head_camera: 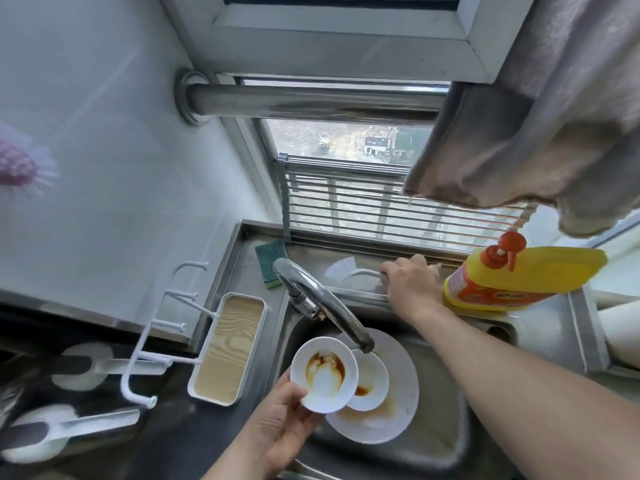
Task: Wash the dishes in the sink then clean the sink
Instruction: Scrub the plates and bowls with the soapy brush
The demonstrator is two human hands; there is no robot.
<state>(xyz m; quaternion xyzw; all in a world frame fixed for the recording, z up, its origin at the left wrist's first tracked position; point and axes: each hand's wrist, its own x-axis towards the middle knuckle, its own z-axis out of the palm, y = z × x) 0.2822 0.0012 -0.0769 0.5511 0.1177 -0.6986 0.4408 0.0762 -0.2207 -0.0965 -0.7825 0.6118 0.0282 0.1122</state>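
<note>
A: Report the grip state.

B: I saw the left hand (277, 422) holding a small white bowl (323, 374) by its near rim, thumb curled over the edge and fingers beneath. The bowl was tilted, held above the sink (440, 441), and carried brown sauce stains inside. The right hand (408, 285) was reaching to the back ledge, fingers curled round the white handle of a dish brush (346, 270).

A: Location of the remaining dishes?

B: A second small bowl (370, 382) sat on a large white plate (398, 393) in the sink basin, both smeared brown. The tap (322, 299) spout ended directly above the second bowl. I could not tell whether water was running.

A: Surroundings?

B: A green sponge (272, 261) lay on the ledge behind the tap. A yellow detergent bottle (519, 278) with a red pump stood just beside the right hand. A white tray (227, 348) lay left of the sink, and a grey cloth (536, 133) hung overhead.
</note>
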